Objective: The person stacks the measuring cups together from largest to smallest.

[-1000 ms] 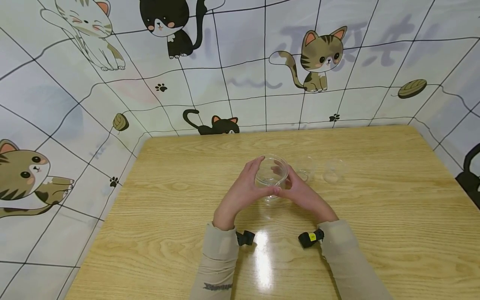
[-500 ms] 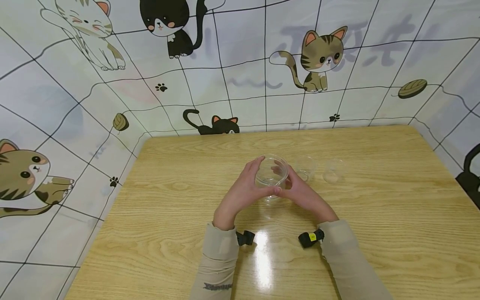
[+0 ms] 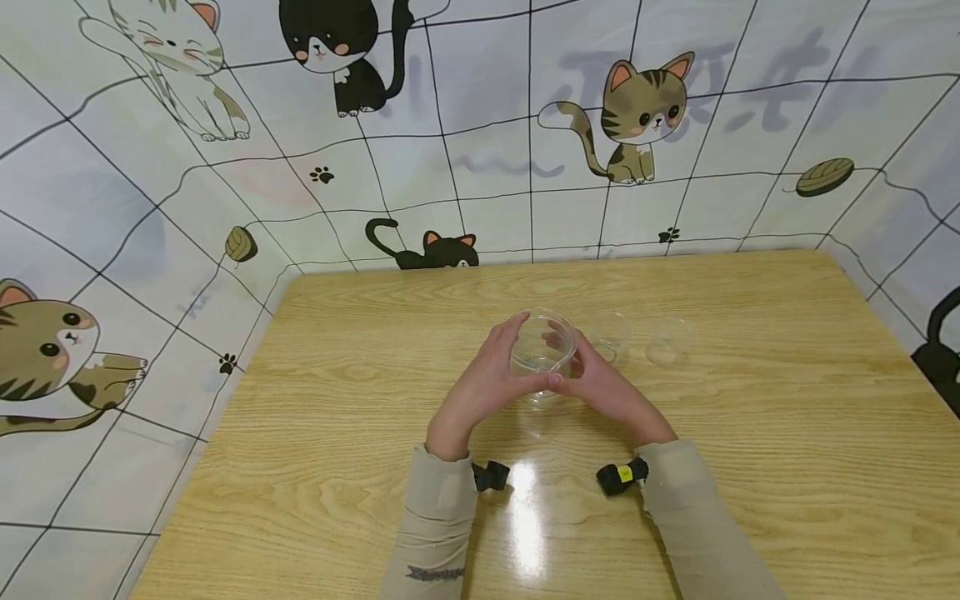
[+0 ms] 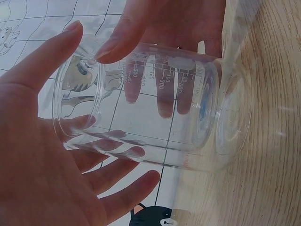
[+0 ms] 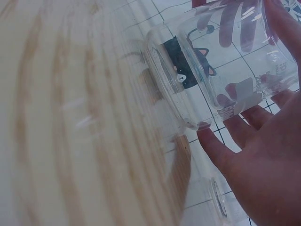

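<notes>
Near the middle of the table, a clear glass beaker [image 3: 542, 354] stands upright between both hands. In the left wrist view, printed graduations show on the beaker [image 4: 155, 117]. Two rows of marks and two bases suggest a smaller beaker nested inside. The left hand [image 3: 491, 367] curls round its left side, and the right hand [image 3: 606, 385] curls round its right. Both thumbs meet at the near side. In the right wrist view, fingers of the right hand [image 5: 263, 165] lie along the glass wall. Whether the base touches the table is hard to tell.
Two more clear glass vessels, faint against the wood, stand right of the hands: a nearer one [image 3: 611, 340] and a farther one [image 3: 667, 342]. The wooden table [image 3: 337, 400] ends at a cat-printed backdrop [image 3: 487, 167]. Light glares on the tabletop between the forearms.
</notes>
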{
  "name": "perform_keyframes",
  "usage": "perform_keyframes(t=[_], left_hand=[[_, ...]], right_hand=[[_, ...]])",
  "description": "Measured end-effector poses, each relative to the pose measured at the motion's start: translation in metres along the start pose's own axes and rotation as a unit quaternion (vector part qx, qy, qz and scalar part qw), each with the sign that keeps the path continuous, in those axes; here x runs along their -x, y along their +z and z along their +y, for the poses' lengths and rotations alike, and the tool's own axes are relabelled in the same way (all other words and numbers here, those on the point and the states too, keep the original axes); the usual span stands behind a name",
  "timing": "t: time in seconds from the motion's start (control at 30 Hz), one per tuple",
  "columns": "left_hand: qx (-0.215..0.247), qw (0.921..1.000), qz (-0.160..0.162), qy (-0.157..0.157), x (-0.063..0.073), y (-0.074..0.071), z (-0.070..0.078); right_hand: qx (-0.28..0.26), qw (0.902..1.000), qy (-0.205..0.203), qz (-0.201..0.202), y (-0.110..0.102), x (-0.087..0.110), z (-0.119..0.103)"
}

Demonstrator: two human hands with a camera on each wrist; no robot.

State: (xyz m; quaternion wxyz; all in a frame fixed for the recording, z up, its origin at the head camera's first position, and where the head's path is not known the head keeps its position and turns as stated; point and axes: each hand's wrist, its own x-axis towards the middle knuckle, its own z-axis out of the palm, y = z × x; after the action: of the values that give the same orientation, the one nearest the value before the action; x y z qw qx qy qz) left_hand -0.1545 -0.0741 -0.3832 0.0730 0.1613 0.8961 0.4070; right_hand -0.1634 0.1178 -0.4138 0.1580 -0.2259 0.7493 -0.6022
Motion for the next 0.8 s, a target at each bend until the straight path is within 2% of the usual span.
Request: perform_keyframes(t=[0.8], left_hand=[[-0.002,1.0,-0.002,-0.001,-0.0017,0.0007,0.0004]], right_hand=[[-0.006,1.0,0.001,-0.003,-0.0017,0.0,0.0003]])
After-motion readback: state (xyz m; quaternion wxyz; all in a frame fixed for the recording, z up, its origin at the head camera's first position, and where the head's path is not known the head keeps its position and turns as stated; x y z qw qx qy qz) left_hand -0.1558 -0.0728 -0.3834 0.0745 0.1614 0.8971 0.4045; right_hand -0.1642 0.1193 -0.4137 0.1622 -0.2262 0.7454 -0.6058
